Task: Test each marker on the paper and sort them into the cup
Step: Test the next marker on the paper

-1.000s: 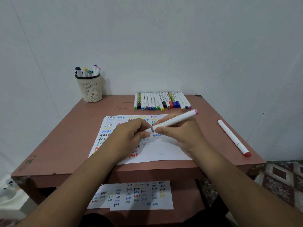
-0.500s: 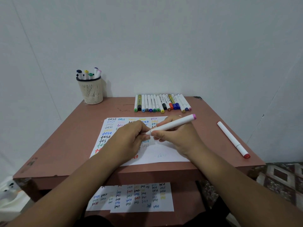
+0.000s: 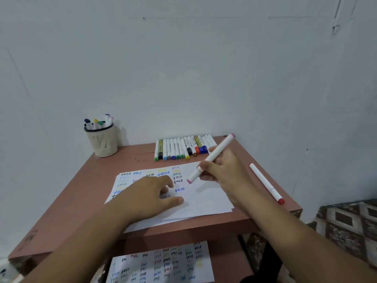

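My right hand [image 3: 226, 172] grips a white marker [image 3: 214, 156] with pink ends, held slanted above the paper [image 3: 206, 201]; its lower pink end hovers just over the sheet. The paper is covered with coloured "test" words on its left half. My left hand [image 3: 149, 197] rests on the paper with fingers loosely spread and holds nothing. A beige mesh cup [image 3: 103, 140] stands at the table's far left corner with several markers in it. A row of several markers [image 3: 183, 148] lies at the far edge.
A white marker with a red cap [image 3: 266, 183] lies alone near the right edge of the brown table [image 3: 81, 197]. Another written sheet [image 3: 163, 264] lies on the lower shelf. A patterned rug [image 3: 346, 225] covers the floor at right. The wall stands close behind.
My left hand let go of the marker's end and dropped onto the paper. My right hand carried the marker up and to the right, tilting it steeper.
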`<state>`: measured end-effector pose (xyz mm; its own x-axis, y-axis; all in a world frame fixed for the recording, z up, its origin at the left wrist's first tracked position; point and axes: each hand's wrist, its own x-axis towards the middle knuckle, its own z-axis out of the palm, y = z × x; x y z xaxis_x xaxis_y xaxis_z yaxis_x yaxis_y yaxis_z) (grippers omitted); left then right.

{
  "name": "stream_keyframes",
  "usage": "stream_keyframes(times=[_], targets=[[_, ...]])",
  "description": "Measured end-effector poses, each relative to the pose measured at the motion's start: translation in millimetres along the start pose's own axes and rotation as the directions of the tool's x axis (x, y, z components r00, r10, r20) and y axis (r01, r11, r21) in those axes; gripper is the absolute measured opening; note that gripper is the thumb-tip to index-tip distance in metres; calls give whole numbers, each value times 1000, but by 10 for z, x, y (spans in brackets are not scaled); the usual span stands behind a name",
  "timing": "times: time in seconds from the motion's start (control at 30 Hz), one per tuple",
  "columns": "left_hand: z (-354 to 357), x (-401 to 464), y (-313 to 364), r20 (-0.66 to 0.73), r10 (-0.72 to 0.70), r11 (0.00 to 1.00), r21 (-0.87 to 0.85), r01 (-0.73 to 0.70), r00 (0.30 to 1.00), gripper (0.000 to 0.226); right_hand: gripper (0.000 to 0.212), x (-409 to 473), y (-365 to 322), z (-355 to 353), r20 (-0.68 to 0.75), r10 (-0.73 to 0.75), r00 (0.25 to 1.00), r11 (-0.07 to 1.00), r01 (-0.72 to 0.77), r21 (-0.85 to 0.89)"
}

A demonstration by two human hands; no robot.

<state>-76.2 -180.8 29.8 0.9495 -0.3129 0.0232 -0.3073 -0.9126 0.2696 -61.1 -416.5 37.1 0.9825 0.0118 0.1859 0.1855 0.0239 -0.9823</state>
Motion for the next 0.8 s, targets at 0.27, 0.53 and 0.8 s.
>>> stream_keyframes(times=[0.27,0.53,0.8], targets=[[-115,189,286,46,-42,999,9,42,998,52,23,-123,-390,-583,-43,-125,991,774,71,-630],[287,561,1046,-155,97,993,-55,-106,983,47,27,-105,-315,-887,-85,-45,995,276,-69,-959],[602,873,1300,-182,205,978,6,-207,962,47,34,-240,-105,-901,-64,-61,996,90,-58,-994]])
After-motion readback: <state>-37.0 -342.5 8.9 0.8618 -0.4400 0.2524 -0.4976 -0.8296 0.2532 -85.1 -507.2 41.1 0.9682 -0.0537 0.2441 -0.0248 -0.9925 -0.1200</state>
